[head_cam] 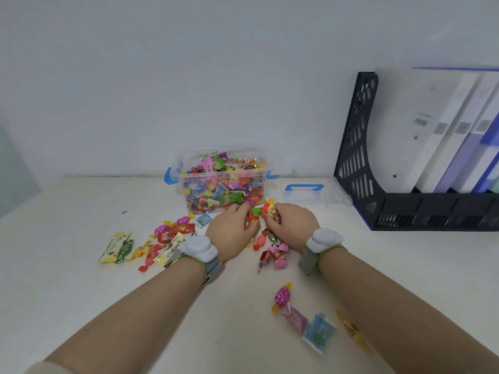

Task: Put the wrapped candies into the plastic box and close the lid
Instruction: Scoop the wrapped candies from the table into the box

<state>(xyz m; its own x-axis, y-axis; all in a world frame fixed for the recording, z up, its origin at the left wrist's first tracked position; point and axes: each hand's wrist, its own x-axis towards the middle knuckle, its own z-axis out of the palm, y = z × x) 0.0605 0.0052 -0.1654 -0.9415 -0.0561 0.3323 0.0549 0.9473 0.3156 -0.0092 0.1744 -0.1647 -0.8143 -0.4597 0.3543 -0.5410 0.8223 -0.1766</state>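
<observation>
White desk point(81, 211), one plastic box point(181, 168), one lid point(310, 195), two hands point(232, 225) gathering candies point(270, 211)

Plastic box point(189, 168) far of my hands: clear, glossy plastic, blue clips. Lid point(310, 197) right of it: same clear plastic, blue handle. Candies point(172, 233) in shiny crinkled foil and film wrappers. Tabletop point(67, 225): matt, off-white, smooth. File rack point(353, 147) far right: dark perforated plastic. My wristbands point(198, 248): smooth white plastic, grey cloth straps.

A dark mesh file rack point(359, 147) holding upright binders point(442, 130) stands on the white table point(67, 265).
</observation>
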